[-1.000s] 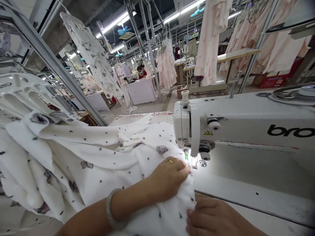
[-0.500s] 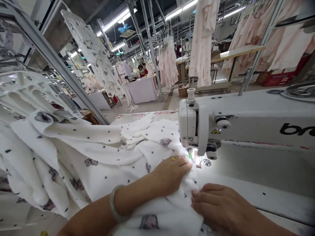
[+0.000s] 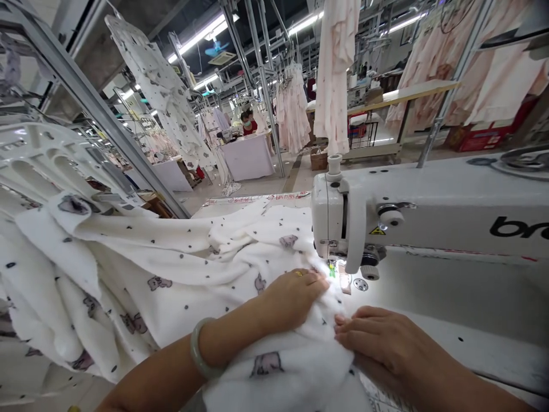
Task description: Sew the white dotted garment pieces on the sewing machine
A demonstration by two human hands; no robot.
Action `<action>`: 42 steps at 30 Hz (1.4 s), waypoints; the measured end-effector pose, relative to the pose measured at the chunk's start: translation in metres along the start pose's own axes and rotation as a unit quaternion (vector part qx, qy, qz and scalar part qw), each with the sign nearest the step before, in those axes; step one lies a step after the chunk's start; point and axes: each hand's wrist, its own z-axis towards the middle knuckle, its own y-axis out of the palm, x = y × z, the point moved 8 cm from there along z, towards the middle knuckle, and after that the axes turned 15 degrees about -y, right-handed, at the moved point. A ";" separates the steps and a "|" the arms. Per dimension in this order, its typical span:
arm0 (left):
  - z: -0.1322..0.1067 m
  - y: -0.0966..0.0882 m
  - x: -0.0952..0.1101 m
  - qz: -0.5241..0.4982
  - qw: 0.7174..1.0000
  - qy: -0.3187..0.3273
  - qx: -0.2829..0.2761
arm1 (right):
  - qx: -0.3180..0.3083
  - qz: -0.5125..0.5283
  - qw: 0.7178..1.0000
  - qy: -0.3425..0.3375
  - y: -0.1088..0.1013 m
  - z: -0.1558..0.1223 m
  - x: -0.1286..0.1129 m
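A white fabric (image 3: 180, 274) printed with small grey animals and dots lies heaped over the sewing table and runs under the head of a white sewing machine (image 3: 429, 212). My left hand (image 3: 291, 297), with a ring and a pale bangle on the wrist, lies flat on the cloth just left of the lit needle area (image 3: 332, 269). My right hand (image 3: 377, 337) rests at the cloth's right edge in front of the needle, its fingers pressed together on the fabric edge.
A white plastic rack (image 3: 47, 160) stands at the left under the cloth. Garments hang on rails (image 3: 338, 74) across the hall. Another person (image 3: 246, 123) sits at a far table. The machine bed (image 3: 450, 297) spreads to the right.
The cloth has been fed forward toward the needle. My right hand has come up from the bottom edge to the cloth's edge near the needle; my left hand stayed put on the fabric.
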 end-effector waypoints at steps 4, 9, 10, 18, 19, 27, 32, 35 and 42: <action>0.019 0.006 -0.010 -0.011 1.000 -0.011 -0.021 | -0.002 -0.001 1.000 0.027 0.002 -0.004 0.016; 0.048 0.007 -0.024 -0.007 0.998 -0.023 -0.061 | -0.009 -0.007 0.996 0.092 0.001 -0.006 0.038; 0.051 0.005 -0.026 -0.008 0.997 -0.027 -0.068 | -0.006 -0.011 0.995 0.097 0.000 -0.006 0.040; 0.014 -0.031 0.007 -0.062 0.993 -0.083 -0.052 | 0.047 -0.058 0.996 0.055 -0.011 -0.011 0.035; 0.003 -0.030 0.013 -0.090 0.989 -0.103 -0.048 | 0.057 -0.075 0.994 0.049 -0.013 -0.012 0.034; -0.029 -0.007 0.012 -0.201 0.976 -0.041 0.072 | 0.038 -0.124 0.991 0.002 -0.011 -0.003 0.026; -0.010 -0.016 -0.010 -0.232 0.967 0.079 0.071 | 0.019 -0.153 0.984 -0.093 0.002 -0.001 0.017; -0.001 -0.025 -0.019 -0.218 0.974 0.057 0.032 | -0.007 -0.130 0.988 -0.080 0.000 -0.003 0.017; -0.013 -0.040 0.011 -0.152 0.986 -0.018 0.068 | -0.127 0.056 0.990 0.028 0.003 -0.009 0.018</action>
